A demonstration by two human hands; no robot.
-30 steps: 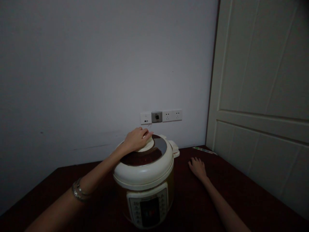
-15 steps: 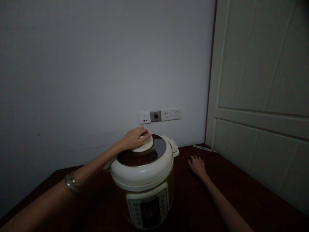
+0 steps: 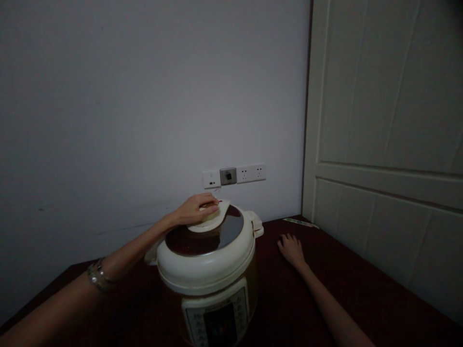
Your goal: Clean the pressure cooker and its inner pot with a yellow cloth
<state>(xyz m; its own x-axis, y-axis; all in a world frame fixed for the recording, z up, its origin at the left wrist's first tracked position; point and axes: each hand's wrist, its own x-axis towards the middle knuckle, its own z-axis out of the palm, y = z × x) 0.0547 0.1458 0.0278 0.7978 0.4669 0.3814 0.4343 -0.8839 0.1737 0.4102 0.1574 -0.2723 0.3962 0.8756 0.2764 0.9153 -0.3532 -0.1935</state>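
An electric pressure cooker (image 3: 206, 270) with a white lid rim and a dark glossy lid top stands on the dark red table. On its front is a control panel (image 3: 219, 318) with a dark display, cut off by the lower picture edge. My left hand (image 3: 198, 209) is closed over the white lid handle (image 3: 213, 221), thumb along the near side; some fingers are hidden behind it. To the right of the cooker, my right hand (image 3: 291, 249) lies palm down on the table, fingers slightly apart and holding nothing.
The table (image 3: 285, 299) meets a pale wall (image 3: 144, 96) carrying a row of sockets (image 3: 251, 173) and a dark switch (image 3: 228, 176). A white panelled door (image 3: 379, 144) rises along the right side. Near the back corner lies a thin patterned strip (image 3: 301, 222).
The scene has shifted slightly left in view. The lid handle looks turned a little under my left hand, and more of the cooker's left lug shows. My right hand stays on the table.
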